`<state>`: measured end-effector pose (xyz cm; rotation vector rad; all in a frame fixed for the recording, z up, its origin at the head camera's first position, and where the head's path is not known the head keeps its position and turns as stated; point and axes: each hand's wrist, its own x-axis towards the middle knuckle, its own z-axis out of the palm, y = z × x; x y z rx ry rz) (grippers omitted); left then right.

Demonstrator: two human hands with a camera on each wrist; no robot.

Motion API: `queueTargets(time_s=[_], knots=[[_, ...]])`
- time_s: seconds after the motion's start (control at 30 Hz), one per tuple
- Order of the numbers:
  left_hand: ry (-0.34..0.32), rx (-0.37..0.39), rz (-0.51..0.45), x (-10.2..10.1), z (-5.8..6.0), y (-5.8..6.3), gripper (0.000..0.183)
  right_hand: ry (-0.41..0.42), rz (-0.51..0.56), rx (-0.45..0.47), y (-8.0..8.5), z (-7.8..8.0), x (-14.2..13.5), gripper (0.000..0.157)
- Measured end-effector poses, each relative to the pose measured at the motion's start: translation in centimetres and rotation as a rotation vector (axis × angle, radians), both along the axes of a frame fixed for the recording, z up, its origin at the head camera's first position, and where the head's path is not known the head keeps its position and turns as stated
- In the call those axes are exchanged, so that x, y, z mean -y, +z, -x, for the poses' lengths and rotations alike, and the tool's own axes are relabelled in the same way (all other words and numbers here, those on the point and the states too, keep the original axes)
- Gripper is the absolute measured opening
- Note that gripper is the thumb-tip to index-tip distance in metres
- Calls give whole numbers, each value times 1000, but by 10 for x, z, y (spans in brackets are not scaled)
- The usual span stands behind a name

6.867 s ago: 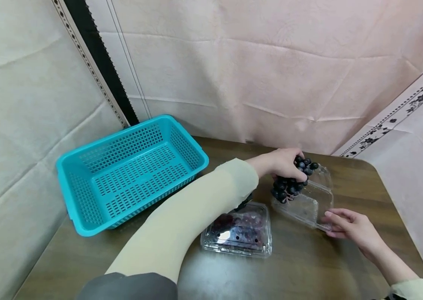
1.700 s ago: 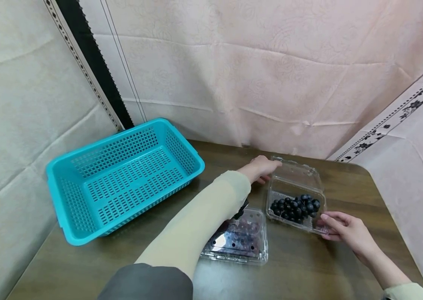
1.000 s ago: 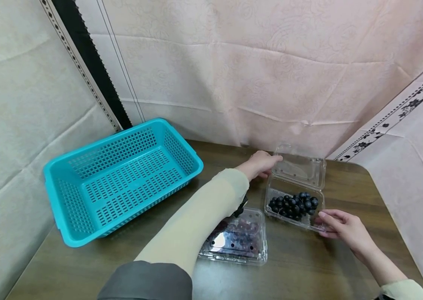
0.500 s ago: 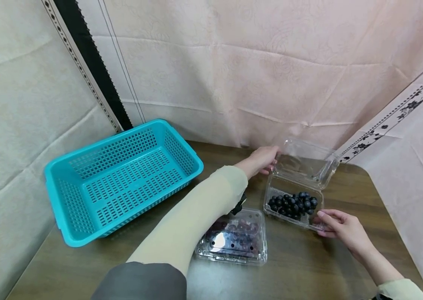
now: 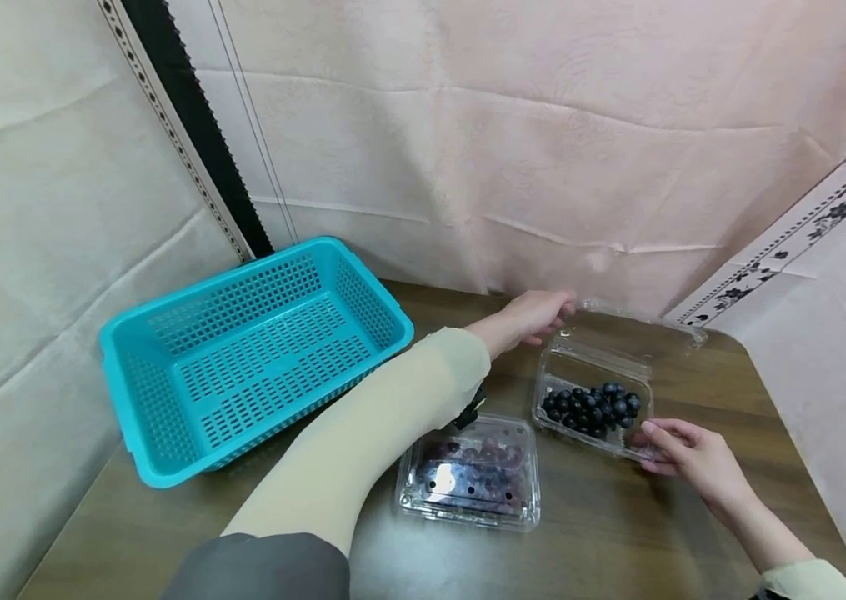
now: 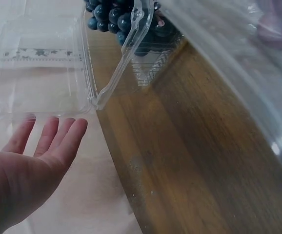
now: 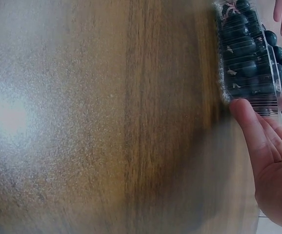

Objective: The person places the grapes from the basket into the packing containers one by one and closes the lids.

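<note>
A clear plastic clamshell box point(image 5: 580, 442) with a bunch of dark grapes point(image 5: 591, 408) in its base stands at the right of the table. Its transparent lid point(image 5: 643, 318) is raised at the back. My left hand point(image 5: 535, 312) reaches across to the lid's left corner; in the left wrist view its fingers point(image 6: 68, 139) are extended, fingertips right at the lid's edge. My right hand point(image 5: 693, 458) holds the box's front right corner. In the right wrist view the thumb lies at the rim and a fingertip point(image 7: 242, 108) against the side below.
A second clamshell box point(image 5: 460, 515), closed over reddish-purple grapes, lies in front, partly behind my left forearm. At the left stands a blue plastic basket point(image 5: 118, 392) with nothing in it. Cloth-covered walls point(image 5: 543, 167) bound the wooden table at the back and sides.
The grapes that my left hand held now lie in the box. That hand then moved to the lid, which has swung up from lying back. My right hand stays at the box's corner.
</note>
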<state>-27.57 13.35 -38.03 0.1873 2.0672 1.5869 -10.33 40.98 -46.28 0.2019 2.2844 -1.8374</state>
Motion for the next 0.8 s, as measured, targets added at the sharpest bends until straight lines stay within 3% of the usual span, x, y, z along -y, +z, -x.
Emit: queueTargets(time_s=[0.17, 0.33, 0.57, 0.8], knots=[[-106, -90, 92, 10, -13, 3, 52, 5, 13, 2, 0, 0, -2, 24], [-158, -191, 206, 19, -23, 4, 49, 13, 16, -3, -1, 2, -1, 23], [-214, -243, 188, 30, -33, -2, 34, 16, 11, -6, -1, 3, -1, 25], [-310, -367, 235, 36, -42, -10, 41, 15, 6, -12, -5, 0, -5, 28]])
